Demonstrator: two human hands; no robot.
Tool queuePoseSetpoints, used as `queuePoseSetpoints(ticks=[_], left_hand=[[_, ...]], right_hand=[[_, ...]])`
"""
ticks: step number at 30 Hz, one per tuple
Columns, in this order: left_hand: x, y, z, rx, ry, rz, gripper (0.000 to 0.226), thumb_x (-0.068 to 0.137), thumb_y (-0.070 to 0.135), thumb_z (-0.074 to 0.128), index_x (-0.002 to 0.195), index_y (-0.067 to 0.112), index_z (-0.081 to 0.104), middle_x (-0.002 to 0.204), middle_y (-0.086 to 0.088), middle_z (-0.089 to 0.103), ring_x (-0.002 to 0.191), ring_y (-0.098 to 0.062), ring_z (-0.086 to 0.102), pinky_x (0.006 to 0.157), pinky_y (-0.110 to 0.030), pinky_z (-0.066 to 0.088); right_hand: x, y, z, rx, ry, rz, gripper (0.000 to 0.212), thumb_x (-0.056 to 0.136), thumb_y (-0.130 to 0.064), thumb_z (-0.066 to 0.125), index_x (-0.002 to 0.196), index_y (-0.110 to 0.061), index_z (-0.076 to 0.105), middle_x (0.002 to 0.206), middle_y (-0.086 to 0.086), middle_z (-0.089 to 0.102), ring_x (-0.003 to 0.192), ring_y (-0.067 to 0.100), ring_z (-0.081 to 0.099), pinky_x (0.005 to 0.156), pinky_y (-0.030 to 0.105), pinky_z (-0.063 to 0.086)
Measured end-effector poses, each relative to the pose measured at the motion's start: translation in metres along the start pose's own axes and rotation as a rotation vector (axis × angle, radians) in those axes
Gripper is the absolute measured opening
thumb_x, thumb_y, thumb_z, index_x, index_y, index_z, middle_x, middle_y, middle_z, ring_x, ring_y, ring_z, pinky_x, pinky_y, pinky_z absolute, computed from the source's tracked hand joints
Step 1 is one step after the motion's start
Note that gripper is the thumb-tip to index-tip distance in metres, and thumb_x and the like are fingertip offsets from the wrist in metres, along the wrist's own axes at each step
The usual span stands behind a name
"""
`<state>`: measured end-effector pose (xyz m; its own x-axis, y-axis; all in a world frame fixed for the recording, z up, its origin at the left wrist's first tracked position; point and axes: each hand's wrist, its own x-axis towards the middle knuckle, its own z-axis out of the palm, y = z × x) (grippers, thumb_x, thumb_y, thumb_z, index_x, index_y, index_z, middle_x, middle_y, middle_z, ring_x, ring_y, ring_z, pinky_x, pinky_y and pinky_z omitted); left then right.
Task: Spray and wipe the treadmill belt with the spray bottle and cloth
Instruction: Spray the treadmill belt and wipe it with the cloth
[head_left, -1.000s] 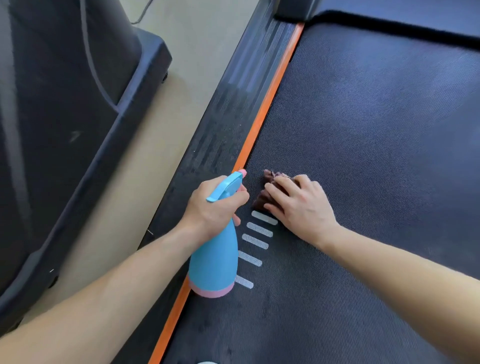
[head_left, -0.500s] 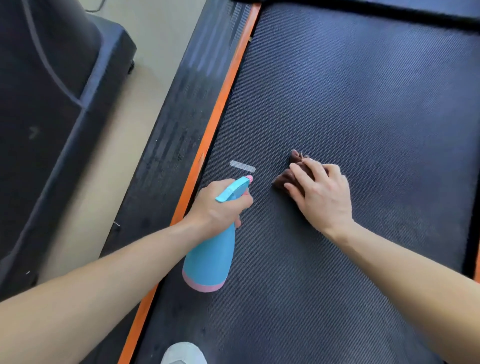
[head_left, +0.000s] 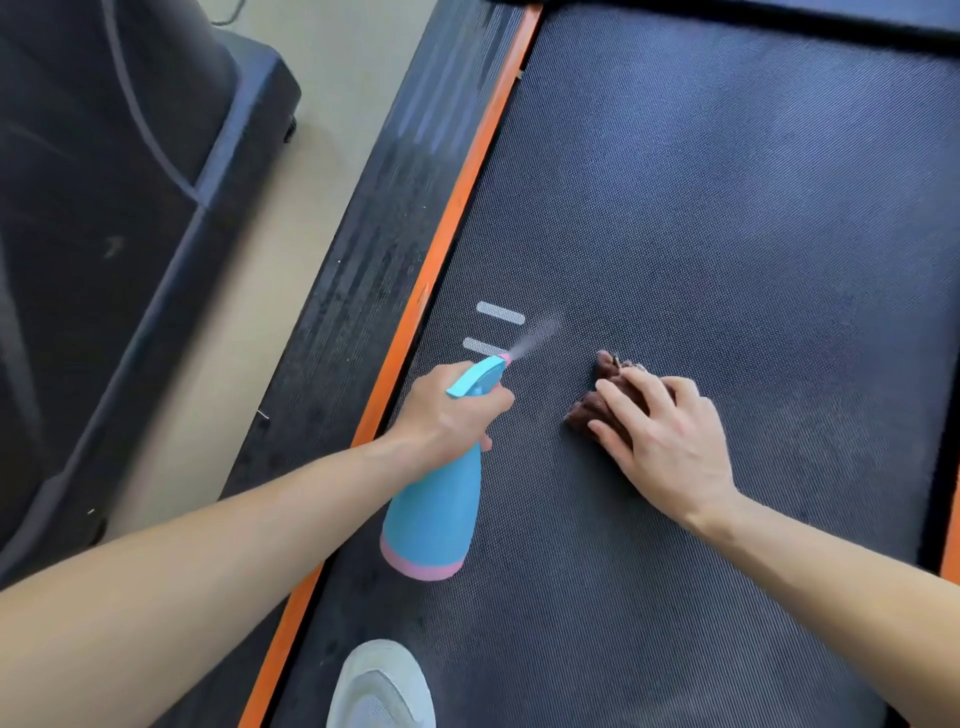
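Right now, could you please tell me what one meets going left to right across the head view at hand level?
Dark machine → floor → black side rail → orange stripe → spray bottle in the left hand → cloth → right hand.

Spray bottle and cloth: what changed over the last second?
The spray bottle now sends mist from its nozzle over the belt; none showed earlier. The right hand slid the cloth rightward, widening the gap to the bottle. Unchanged: the left hand keeps its grip on the bottle, and the right hand presses the cloth.
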<state>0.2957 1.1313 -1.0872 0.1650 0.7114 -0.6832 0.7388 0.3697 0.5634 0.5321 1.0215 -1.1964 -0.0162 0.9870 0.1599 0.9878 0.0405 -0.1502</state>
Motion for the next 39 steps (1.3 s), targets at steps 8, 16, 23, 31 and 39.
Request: queuePoseSetpoints(ticks=[8,16,23,31,39], left_hand=[[-0.011,-0.015,-0.006,-0.050,0.060,-0.035,0.015,0.092,0.031,0.071,0.095,0.016,0.071,0.081,0.007,0.066,0.055,-0.010,0.071,0.054,-0.019,0.045],[-0.020,-0.028,-0.026,-0.010,0.101,-0.048,0.030,0.089,0.040,0.070,0.094,0.011,0.066,0.072,0.002,0.068,0.061,-0.012,0.072,0.062,-0.026,0.046],[-0.018,-0.022,-0.032,-0.020,0.093,0.031,0.016,0.095,0.032,0.070,0.090,0.017,0.068,0.081,0.006,0.067,0.060,-0.012,0.076,0.060,-0.024,0.044],[-0.001,-0.011,-0.044,-0.094,0.123,0.041,0.012,0.094,0.029,0.070,0.098,0.019,0.074,0.115,0.006,0.077,0.061,-0.015,0.077,0.067,-0.026,0.049],[0.015,-0.004,-0.052,-0.149,0.138,0.055,0.007,0.096,0.029,0.068,0.098,0.031,0.074,0.108,0.020,0.068,0.062,-0.018,0.077,0.068,-0.027,0.050]], right_hand=[[-0.004,-0.005,-0.003,0.012,-0.011,0.007,0.047,0.094,-0.055,0.053,0.122,-0.022,0.071,0.128,0.010,0.062,0.095,0.039,0.054,0.064,0.046,0.052],[0.001,-0.013,-0.002,0.066,0.022,-0.011,0.048,0.096,-0.054,0.051,0.123,-0.019,0.071,0.128,0.011,0.062,0.099,0.040,0.056,0.068,0.049,0.053],[0.083,-0.008,-0.002,0.080,0.135,0.117,0.045,0.100,-0.054,0.051,0.128,-0.022,0.065,0.129,0.010,0.058,0.102,0.039,0.053,0.080,0.048,0.051],[0.155,-0.035,0.018,0.011,0.006,0.233,0.042,0.099,-0.055,0.046,0.114,-0.022,0.066,0.120,0.010,0.058,0.104,0.039,0.050,0.078,0.047,0.051],[0.081,-0.060,0.020,-0.053,-0.011,-0.268,0.034,0.100,-0.053,0.051,0.114,-0.026,0.065,0.117,0.000,0.064,0.097,0.034,0.056,0.073,0.044,0.042]])
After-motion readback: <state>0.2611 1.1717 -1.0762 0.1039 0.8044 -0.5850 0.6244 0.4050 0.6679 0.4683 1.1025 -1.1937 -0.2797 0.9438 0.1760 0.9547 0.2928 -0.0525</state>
